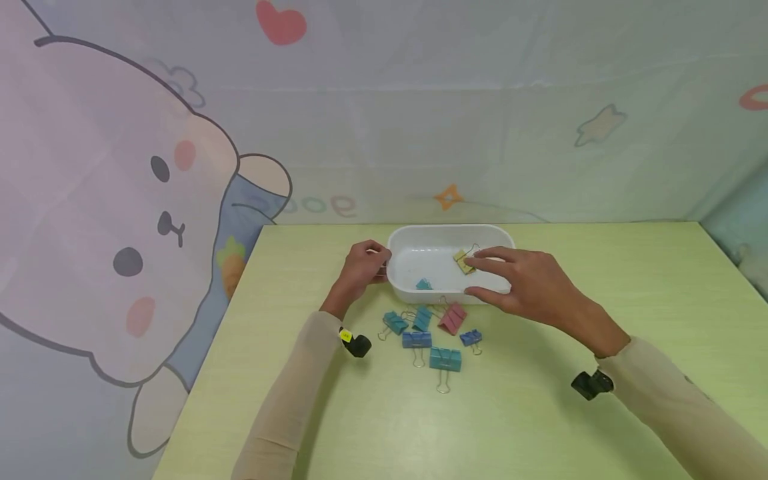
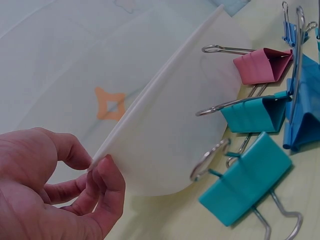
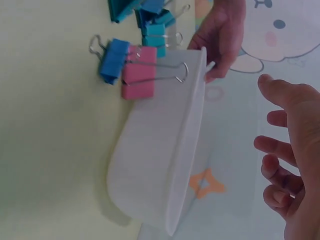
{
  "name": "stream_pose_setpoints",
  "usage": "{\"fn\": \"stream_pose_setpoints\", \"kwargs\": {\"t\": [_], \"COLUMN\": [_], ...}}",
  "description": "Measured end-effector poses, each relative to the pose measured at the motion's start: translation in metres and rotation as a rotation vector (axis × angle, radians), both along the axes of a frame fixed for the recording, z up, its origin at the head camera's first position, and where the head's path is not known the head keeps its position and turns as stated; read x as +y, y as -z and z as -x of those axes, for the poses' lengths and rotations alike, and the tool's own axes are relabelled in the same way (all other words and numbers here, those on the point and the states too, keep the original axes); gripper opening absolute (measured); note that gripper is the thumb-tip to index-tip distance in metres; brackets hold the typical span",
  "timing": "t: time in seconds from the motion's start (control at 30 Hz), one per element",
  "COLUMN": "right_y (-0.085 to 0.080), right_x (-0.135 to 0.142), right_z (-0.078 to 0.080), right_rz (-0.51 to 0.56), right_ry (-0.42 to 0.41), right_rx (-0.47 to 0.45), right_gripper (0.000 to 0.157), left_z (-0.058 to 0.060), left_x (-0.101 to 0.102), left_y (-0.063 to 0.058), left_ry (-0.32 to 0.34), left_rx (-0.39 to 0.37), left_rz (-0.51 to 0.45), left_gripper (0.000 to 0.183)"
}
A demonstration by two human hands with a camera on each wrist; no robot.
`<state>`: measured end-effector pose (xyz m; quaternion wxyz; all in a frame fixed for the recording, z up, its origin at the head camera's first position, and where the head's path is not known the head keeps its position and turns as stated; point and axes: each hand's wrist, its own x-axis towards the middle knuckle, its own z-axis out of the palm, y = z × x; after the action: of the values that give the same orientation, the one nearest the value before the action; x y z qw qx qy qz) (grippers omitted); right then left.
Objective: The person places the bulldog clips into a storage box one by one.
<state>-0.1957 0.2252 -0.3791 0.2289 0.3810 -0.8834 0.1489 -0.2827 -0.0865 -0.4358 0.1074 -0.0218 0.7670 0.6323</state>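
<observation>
A white plastic box (image 1: 447, 230) stands near the table's back edge. At its left end my left hand (image 1: 363, 267) pinches the rim between thumb and fingers, as the left wrist view shows. My right hand (image 1: 534, 280) hovers over the box's right part, thumb and fingers spread, and holds nothing in the right wrist view. Right by its fingertips in the head view is a yellow binder clip (image 1: 461, 264), inside the box outline. A small teal binder clip (image 1: 423, 285) shows low in the box, partly hidden by the front wall.
In front of the box lie a pink binder clip (image 1: 453, 319), two teal clips, a blue clip (image 1: 417, 340), a small blue clip (image 1: 471, 337) and a larger teal clip (image 1: 445, 359). Behind the table (image 1: 540, 413) hangs a printed curtain (image 1: 420, 133).
</observation>
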Motion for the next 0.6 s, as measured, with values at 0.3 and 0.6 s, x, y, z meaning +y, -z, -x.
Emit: {"fn": "stream_pose_setpoints", "kwargs": {"t": [0.3,0.6], "right_y": [0.023,0.059], "right_x": [0.004,0.011], "right_z": [-0.021,-0.025], "right_rz": [-0.094,-0.157], "right_ry": [-0.118,-0.128], "right_rx": [-0.213,-0.411], "right_gripper": [0.042,0.030], "left_z": [0.001,0.001], "left_x": [0.000,0.003], "left_y": [0.000,-0.002], "left_ry": [-0.002,0.000], "left_rx": [0.003,-0.007], "left_rz": [-0.004,0.004], "left_gripper": [0.027,0.027]}}
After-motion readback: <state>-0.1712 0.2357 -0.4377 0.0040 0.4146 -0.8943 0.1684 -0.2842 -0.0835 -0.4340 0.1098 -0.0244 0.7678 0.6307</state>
